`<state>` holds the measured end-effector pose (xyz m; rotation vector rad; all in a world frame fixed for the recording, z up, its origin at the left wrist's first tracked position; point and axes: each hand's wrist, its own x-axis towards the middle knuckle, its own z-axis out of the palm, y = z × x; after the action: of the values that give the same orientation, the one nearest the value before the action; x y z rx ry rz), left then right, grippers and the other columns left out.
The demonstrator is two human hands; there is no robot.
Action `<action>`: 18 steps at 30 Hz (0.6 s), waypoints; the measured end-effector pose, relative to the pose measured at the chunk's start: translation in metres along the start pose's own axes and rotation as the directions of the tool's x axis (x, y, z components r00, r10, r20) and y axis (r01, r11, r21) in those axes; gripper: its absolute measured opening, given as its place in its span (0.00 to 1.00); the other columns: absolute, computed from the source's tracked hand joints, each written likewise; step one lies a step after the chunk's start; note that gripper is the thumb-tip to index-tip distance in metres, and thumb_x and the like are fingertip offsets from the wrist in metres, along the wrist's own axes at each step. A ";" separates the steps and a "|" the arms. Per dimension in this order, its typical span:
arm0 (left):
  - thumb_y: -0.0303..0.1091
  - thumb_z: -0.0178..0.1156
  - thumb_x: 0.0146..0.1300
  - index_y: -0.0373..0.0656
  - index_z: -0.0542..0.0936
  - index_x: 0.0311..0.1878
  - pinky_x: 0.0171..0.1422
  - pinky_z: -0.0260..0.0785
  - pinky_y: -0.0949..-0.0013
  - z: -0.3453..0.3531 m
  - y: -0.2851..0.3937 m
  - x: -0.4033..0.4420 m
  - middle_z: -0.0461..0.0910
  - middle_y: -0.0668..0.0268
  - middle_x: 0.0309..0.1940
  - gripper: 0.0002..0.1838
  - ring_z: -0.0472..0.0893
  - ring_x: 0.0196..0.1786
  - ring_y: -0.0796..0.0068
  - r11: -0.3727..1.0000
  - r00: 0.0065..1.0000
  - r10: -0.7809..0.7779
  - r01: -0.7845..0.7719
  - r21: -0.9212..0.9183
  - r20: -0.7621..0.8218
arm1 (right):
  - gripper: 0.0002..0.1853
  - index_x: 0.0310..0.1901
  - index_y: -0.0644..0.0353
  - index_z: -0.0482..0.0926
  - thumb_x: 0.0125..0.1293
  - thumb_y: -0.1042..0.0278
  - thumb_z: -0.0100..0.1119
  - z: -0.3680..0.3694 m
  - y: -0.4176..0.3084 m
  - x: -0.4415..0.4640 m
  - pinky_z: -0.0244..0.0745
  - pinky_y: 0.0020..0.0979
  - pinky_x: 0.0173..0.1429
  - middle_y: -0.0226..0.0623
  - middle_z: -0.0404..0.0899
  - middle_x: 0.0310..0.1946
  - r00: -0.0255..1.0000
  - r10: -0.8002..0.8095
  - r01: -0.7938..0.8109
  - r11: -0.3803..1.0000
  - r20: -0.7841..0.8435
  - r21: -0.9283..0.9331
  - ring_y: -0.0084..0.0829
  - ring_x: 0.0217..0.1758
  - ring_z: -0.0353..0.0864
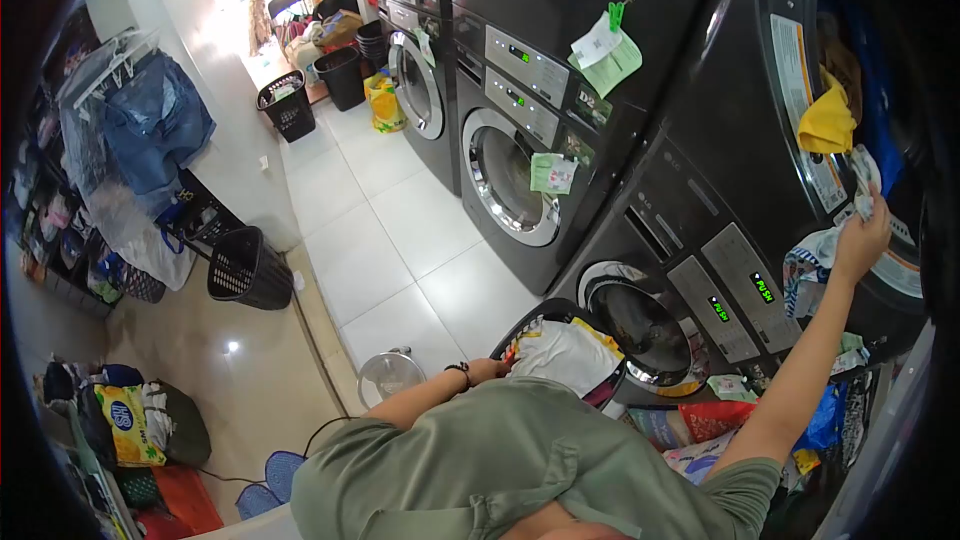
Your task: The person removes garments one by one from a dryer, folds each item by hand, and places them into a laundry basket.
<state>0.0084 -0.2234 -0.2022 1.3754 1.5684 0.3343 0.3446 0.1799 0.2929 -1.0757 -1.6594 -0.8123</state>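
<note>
My right hand point(866, 237) is raised to the open drum of the upper dryer point(830, 30) and grips a light patterned garment point(812, 258), part of which dangles below the fingers. Just above it, a yellow cloth point(828, 120) hangs over the drum's edge. Down at my waist, my left hand point(487, 370) is closed on the rim of a dark laundry basket point(535, 312), its fingers partly hidden. White clothing point(562, 352) fills the top of that basket.
Below the dryer, a washer's round door point(640, 325) is beside the basket. Filled bags point(715, 418) stand at lower right. A round metal-rimmed stool point(391, 378) is on the tiles. Left are a black basket point(250, 270) and hanging denim shorts point(160, 120).
</note>
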 end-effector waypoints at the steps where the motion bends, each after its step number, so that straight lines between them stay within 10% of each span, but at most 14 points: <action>1: 0.53 0.61 0.57 0.49 0.76 0.60 0.55 0.72 0.60 -0.005 0.007 -0.006 0.82 0.59 0.49 0.30 0.81 0.51 0.60 0.999 0.999 0.024 -0.024 -0.024 -0.029 | 0.23 0.60 0.55 0.74 0.60 0.73 0.55 -0.003 -0.007 0.000 0.68 0.37 0.61 0.48 0.76 0.55 0.997 0.075 -0.071 0.980 -0.013 0.185 0.47 0.58 0.75; 4: 0.50 0.60 0.59 0.46 0.75 0.61 0.56 0.71 0.60 -0.006 0.005 -0.001 0.81 0.57 0.49 0.29 0.81 0.51 0.58 0.990 0.997 0.054 -0.060 -0.126 -0.050 | 0.16 0.54 0.64 0.76 0.66 0.72 0.52 -0.021 -0.057 -0.036 0.68 0.35 0.60 0.46 0.79 0.51 0.986 0.161 -0.149 0.764 0.038 0.627 0.40 0.53 0.77; 8: 0.45 0.64 0.58 0.46 0.70 0.65 0.61 0.68 0.59 -0.060 0.084 -0.016 0.75 0.52 0.57 0.32 0.76 0.58 0.55 0.969 0.970 0.169 -0.196 -0.150 -0.177 | 0.15 0.38 0.62 0.78 0.46 0.83 0.52 -0.087 -0.157 -0.118 0.74 0.33 0.45 0.39 0.78 0.31 0.902 -0.141 -0.222 0.660 0.409 0.718 0.37 0.35 0.80; 11: 0.42 0.70 0.53 0.50 0.60 0.72 0.66 0.63 0.58 -0.097 0.170 -0.040 0.62 0.50 0.67 0.44 0.65 0.67 0.51 0.812 0.580 0.519 -0.564 0.150 -0.628 | 0.16 0.38 0.62 0.78 0.45 0.83 0.52 -0.116 -0.189 -0.163 0.74 0.39 0.44 0.46 0.78 0.33 0.736 -0.382 -0.235 0.630 0.559 0.740 0.50 0.38 0.79; 15: 0.40 0.74 0.46 0.53 0.62 0.71 0.66 0.61 0.55 -0.121 0.231 -0.039 0.61 0.53 0.69 0.48 0.63 0.68 0.46 0.354 0.030 0.821 -0.811 0.466 -0.571 | 0.15 0.42 0.60 0.78 0.50 0.77 0.55 -0.145 -0.200 -0.199 0.74 0.41 0.47 0.48 0.80 0.37 0.121 -0.737 -0.518 0.525 0.665 0.676 0.50 0.42 0.80; 18: 0.39 0.73 0.46 0.50 0.72 0.64 0.63 0.65 0.57 -0.125 0.250 -0.038 0.70 0.53 0.62 0.38 0.69 0.64 0.49 0.160 0.080 0.981 -0.853 0.496 -0.179 | 0.15 0.45 0.59 0.78 0.55 0.70 0.62 -0.161 -0.214 -0.215 0.74 0.39 0.50 0.44 0.81 0.39 -0.004 -0.808 -0.690 0.428 0.588 0.584 0.47 0.44 0.81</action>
<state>0.0537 -0.1287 0.0602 2.6126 0.7485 1.4186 0.2373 -0.1051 0.1332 -0.4567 -2.7819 1.5734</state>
